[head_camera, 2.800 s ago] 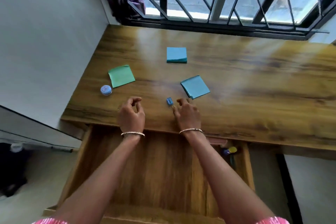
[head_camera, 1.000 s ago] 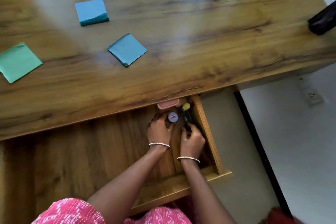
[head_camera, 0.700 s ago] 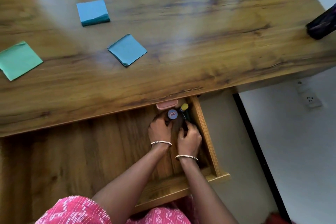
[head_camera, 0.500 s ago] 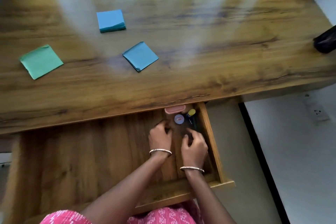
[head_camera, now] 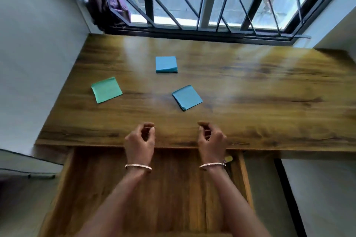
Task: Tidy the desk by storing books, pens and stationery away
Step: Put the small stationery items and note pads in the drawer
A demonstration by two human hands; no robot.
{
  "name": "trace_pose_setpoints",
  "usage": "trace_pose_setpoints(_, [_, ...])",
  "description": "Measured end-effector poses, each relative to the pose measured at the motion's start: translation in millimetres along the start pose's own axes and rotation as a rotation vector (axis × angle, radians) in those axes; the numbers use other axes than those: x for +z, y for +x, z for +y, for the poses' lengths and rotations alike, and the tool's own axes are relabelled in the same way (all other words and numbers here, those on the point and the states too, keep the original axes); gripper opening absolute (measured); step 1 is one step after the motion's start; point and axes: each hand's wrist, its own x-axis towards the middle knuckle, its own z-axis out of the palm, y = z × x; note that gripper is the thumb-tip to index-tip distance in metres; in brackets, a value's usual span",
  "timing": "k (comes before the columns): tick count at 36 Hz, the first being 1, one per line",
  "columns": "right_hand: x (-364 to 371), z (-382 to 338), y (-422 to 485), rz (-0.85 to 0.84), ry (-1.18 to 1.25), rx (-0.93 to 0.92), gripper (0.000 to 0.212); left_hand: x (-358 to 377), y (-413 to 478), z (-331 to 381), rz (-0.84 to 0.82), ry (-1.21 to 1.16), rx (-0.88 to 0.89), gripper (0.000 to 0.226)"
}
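Note:
Three sticky-note pads lie on the wooden desk (head_camera: pixel 250 86): a green pad (head_camera: pixel 106 90) at the left, a thick blue pad (head_camera: pixel 166 64) further back, and a thin blue pad (head_camera: pixel 187 97) nearer me. My left hand (head_camera: pixel 140 139) and my right hand (head_camera: pixel 211 137) hover over the desk's front edge, fingers loosely curled and holding nothing. Below them the wooden drawer (head_camera: pixel 169 188) stands pulled out. A yellow-capped item (head_camera: pixel 228 158) peeks out at the drawer's back right corner, mostly hidden by my right wrist.
A barred window (head_camera: pixel 212 2) runs along the desk's far edge, with dark cloth (head_camera: pixel 113 4) hanging at its left. A pale wall (head_camera: pixel 38 44) borders the desk on the left. Floor shows to the right of the drawer.
Both hands have come up out of the drawer's back right corner and now hover over the desk's front edge. The view has swung up and left toward the window.

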Motion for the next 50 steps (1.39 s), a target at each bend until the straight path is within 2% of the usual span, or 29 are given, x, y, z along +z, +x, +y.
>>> trace_pose_setpoints(2, [14, -7, 26, -0.078, -0.074, 0.029, 0.019, -12, 31, -6, 0.059, -0.009, -0.059, 0.01])
trace_pose_setpoints(6, [41, -20, 76, -0.199, -0.137, 0.095, 0.03, -33, 98, -31, 0.188, 0.116, -0.162, 0.016])
trace_pose_setpoints(12, [73, -31, 119, -0.336, -0.271, 0.133, 0.057, -46, 177, -67, 0.051, 0.209, -0.396, 0.056])
trace_pose_setpoints(17, [83, -42, 127, -0.365, -0.459, 0.149, 0.066, -43, 204, -70, 0.006, 0.271, -0.571, 0.089])
trace_pose_setpoints(24, [83, -43, 140, -0.374, -0.418, 0.314, 0.09, -38, 214, -53, 0.014, 0.278, -0.742, 0.108])
trace_pose_setpoints(32, [84, -39, 152, -0.459, -0.448, 0.476, 0.107, -40, 228, -56, -0.038, 0.258, -0.848, 0.105])
trace_pose_setpoints(36, [88, -37, 150, -0.45, -0.342, 0.47, 0.103, -39, 224, -54, -0.013, 0.215, -0.818, 0.083])
trace_pose_setpoints(40, [82, -39, 143, -0.45, -0.234, 0.425, 0.086, -35, 213, -54, 0.056, 0.046, -0.732, 0.053])
trace_pose_setpoints(43, [77, -33, 134, -0.417, -0.133, 0.399, 0.076, -34, 199, -49, 0.134, -0.029, -0.653, 0.04])
trace_pose_setpoints(46, [77, -17, 123, -0.382, 0.084, 0.427, 0.06, -26, 182, -51, 0.166, -0.105, -0.565, 0.034])
trace_pose_setpoints(50, [60, -20, 100, -0.42, 0.505, 0.544, 0.038, -20, 157, -37, 0.196, -0.404, -0.618, 0.024])
